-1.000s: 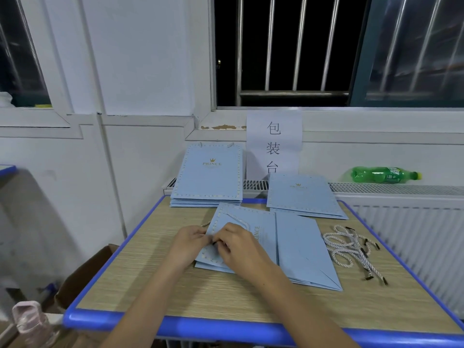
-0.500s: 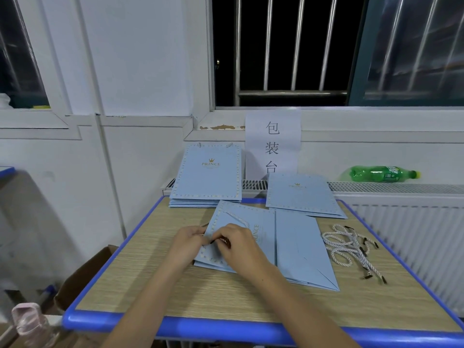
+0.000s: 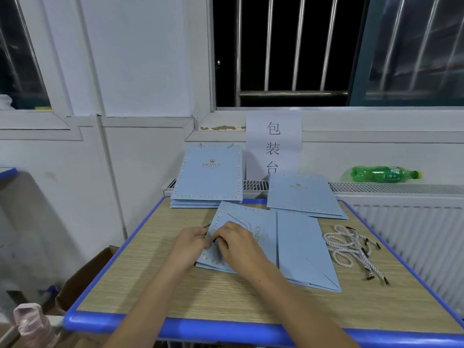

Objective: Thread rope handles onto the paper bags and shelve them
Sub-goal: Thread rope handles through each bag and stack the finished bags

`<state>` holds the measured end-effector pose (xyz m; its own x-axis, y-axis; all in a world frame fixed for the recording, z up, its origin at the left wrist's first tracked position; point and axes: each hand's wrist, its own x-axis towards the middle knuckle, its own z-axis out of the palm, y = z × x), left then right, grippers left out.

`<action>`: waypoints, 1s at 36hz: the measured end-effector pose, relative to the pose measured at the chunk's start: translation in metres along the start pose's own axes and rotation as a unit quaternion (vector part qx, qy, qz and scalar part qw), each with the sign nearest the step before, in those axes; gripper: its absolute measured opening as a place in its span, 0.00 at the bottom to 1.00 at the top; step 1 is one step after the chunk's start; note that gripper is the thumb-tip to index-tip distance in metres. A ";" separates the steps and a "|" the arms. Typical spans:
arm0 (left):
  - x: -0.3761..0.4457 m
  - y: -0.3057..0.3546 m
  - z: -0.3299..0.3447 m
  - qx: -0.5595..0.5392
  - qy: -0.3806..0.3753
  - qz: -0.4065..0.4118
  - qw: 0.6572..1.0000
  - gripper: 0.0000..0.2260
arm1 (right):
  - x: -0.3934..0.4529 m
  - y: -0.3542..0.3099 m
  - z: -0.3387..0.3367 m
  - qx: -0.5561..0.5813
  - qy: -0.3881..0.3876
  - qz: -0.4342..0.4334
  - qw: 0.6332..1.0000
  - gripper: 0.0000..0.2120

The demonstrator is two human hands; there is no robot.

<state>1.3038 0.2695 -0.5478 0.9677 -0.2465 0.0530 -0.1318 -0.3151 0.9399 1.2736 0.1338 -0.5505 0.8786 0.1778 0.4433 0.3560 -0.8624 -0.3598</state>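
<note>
At bag (image 3: 296, 244) edge, both hands' grip on rope tip (image 3: 214, 240) unclear.

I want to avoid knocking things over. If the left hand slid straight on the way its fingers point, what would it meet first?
Likely the right hand, which faces the left hand across the paper bag edge; depth is hard to judge.

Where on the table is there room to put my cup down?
Bare wood runs along the blue front edge, and left of the open bag. The far side is crowded with bag stacks; rope handles fill the right.
</note>
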 end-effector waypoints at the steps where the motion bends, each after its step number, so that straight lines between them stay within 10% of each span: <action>1: 0.001 -0.001 0.000 0.003 0.003 0.001 1.000 0.14 | 0.000 0.000 0.000 -0.006 -0.004 -0.002 1.000 0.14; 36: 0.008 -0.010 0.005 0.016 0.073 0.030 0.997 0.09 | 0.008 0.001 0.007 0.052 0.006 0.002 0.999 0.13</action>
<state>1.3115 0.2661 -0.5588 0.9786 -0.1305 0.1590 -0.1944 -0.3340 0.9223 1.2837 0.1374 -0.5529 0.8765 0.1683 0.4511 0.3845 -0.8086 -0.4453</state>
